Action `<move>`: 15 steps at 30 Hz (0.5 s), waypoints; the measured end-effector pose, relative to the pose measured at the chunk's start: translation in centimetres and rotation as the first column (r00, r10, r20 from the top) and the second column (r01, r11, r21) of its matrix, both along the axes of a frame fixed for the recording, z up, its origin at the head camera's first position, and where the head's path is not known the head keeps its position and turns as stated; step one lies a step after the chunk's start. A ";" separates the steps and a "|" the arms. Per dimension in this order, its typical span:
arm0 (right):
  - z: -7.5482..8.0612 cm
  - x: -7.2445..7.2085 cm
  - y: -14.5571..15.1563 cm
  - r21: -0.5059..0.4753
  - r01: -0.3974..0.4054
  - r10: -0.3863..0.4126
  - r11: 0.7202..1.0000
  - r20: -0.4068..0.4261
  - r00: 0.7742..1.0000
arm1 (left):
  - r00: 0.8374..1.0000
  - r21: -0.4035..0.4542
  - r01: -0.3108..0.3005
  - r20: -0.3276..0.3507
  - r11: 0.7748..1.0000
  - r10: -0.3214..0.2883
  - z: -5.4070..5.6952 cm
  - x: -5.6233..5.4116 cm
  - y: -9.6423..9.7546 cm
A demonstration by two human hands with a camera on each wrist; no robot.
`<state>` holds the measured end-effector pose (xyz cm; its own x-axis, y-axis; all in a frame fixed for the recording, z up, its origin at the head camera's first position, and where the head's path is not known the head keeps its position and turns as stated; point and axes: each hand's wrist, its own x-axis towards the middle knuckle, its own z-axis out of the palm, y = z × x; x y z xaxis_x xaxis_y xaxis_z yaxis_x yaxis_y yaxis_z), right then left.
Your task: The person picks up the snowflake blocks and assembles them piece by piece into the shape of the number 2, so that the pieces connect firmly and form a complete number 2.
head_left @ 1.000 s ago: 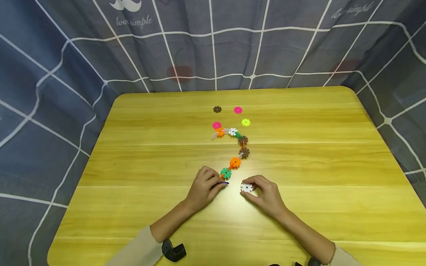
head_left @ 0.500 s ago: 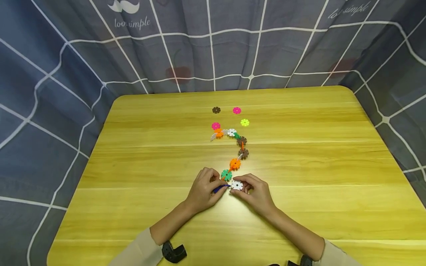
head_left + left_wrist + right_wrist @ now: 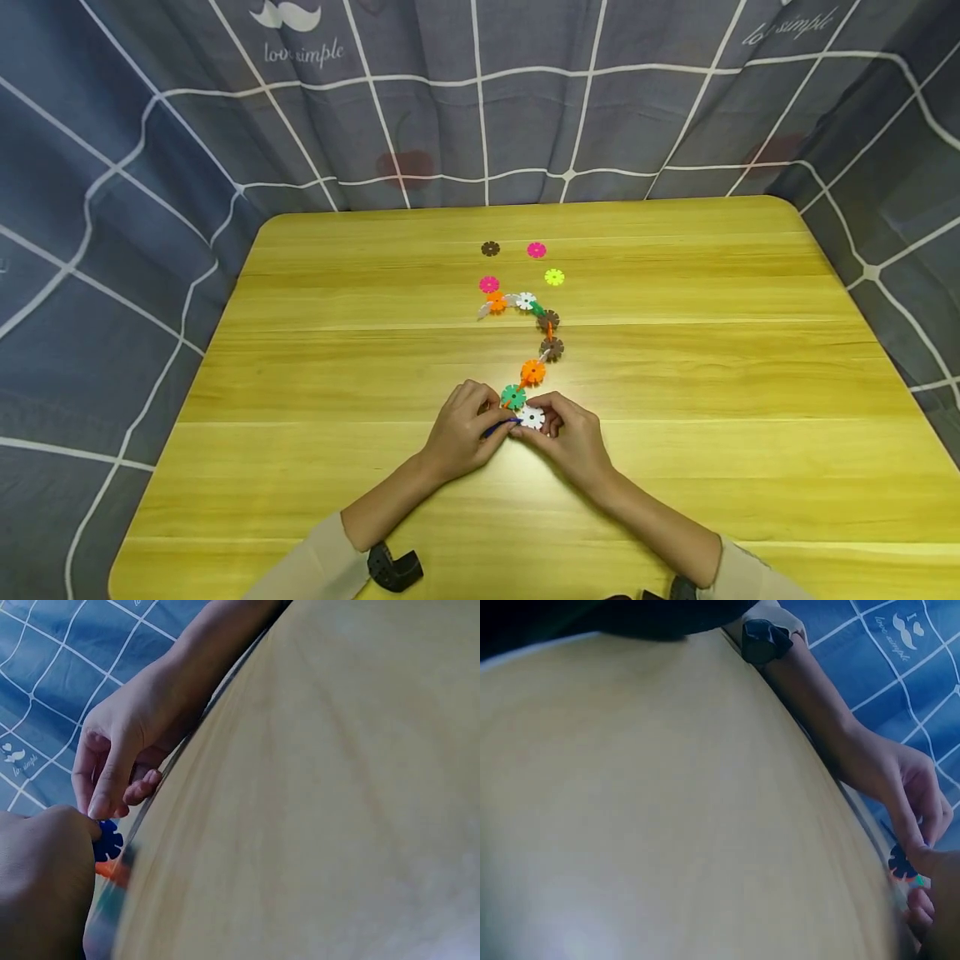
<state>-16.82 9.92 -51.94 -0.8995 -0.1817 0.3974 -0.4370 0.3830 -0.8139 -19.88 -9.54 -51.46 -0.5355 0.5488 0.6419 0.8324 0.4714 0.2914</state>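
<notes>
My left hand (image 3: 467,429) pinches a dark blue notched disc (image 3: 109,841) held on edge, its rim pointing to the right. My right hand (image 3: 573,437) grips a white notched disc (image 3: 532,417) between thumb and forefinger, its face turned up. The edges of the two discs meet between my fingertips. Just beyond them a green disc (image 3: 513,397) forms the near end of a curved chain of interlocked discs. Orange discs (image 3: 533,372), brown discs (image 3: 551,348) and a white one (image 3: 526,302) follow along it. The left fingers partly cover the blue disc in the head view.
Loose on the wooden table (image 3: 337,333) behind the chain lie a brown disc (image 3: 491,248), a pink disc (image 3: 536,250) and a yellow-green disc (image 3: 554,277). Another pink disc (image 3: 489,284) lies beside the chain's far end. A grid-patterned curtain (image 3: 525,125) surrounds the table's back and sides.
My right hand has moved left with the white disc, bringing it up against the blue one. The left hand has stayed nearly in place, with more of the blue disc showing than at first.
</notes>
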 end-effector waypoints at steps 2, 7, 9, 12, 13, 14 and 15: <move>0.2 0.2 -0.2 -0.057 -0.028 0.035 0.998 0.123 0.992 | 1.000 0.001 -0.006 -0.007 1.000 0.006 0.0 0.0 0.0; 0.8 0.4 -0.1 -0.263 -0.071 0.169 0.962 0.370 0.914 | 0.999 0.015 -0.032 -0.006 0.999 0.032 0.0 0.0 -0.1; 1.0 0.3 0.0 -0.324 -0.088 0.219 0.942 0.396 0.892 | 0.999 0.019 -0.040 -0.003 0.999 0.040 0.0 0.0 -0.1; 1.1 0.1 0.3 -0.364 -0.108 0.265 0.925 0.415 0.870 | 0.999 0.021 -0.048 -0.002 0.999 0.048 0.0 0.0 -0.2; 1.1 0.0 0.3 -0.369 -0.107 0.271 0.923 0.425 0.864 | 0.999 0.020 -0.052 0.000 0.998 0.052 0.0 0.0 -0.2; 1.1 0.0 0.4 -0.372 -0.103 0.272 0.922 0.436 0.858 | 0.998 0.017 -0.055 0.004 0.998 0.055 0.0 0.0 -0.2; 1.2 -0.1 0.4 -0.373 -0.093 0.269 0.923 0.451 0.851 | 0.998 0.016 -0.058 0.006 0.998 0.058 0.0 0.0 -0.3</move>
<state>-16.93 10.33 -50.76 -0.9539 -0.2996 -0.0152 0.0123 0.0116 -0.9999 -19.84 -9.82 -51.45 -0.5695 0.5060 0.6478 0.8022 0.5141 0.3037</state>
